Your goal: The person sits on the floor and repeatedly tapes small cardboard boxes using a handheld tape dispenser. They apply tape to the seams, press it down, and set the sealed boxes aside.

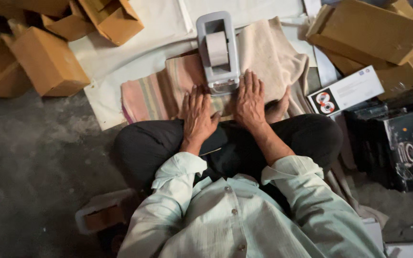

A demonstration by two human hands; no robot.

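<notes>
Hands rest flat in the head camera's downward view, the only view here, which looks over a person sitting cross-legged on a concrete floor in a pale button shirt and dark trousers.

A grey tape dispenser [217, 51] sits directly ahead of the knees on a striped folded cloth [156, 93], its roll of tan tape standing upright in the cradle and its cutting end turned toward the person. It appears set there so both hands can reach it without leaning. The cloth, with a beige cloth [271, 57] partly beneath and beside it, lies over a white sheet [120, 59] spread on the floor, seemingly as padding under the work.

The left hand [198, 114] lies palm down, fingers extended and slightly spread, on the striped cloth just left of the dispenser's near end. The right hand [249, 100] lies the same way just right of it, fingers straight and close together, fingertips beside the dispenser's base. Neither hand grips or pinches anything; whether they touch the dispenser itself cannot be told.

Plain brown cardboard boxes [48, 62] are heaped at the upper left, within arm's reach, and more flattened ones [369, 33] are stacked at the upper right. A white printed carton [347, 91] leans at the right, near dark printed boxes [402, 143] beside the right knee.
</notes>
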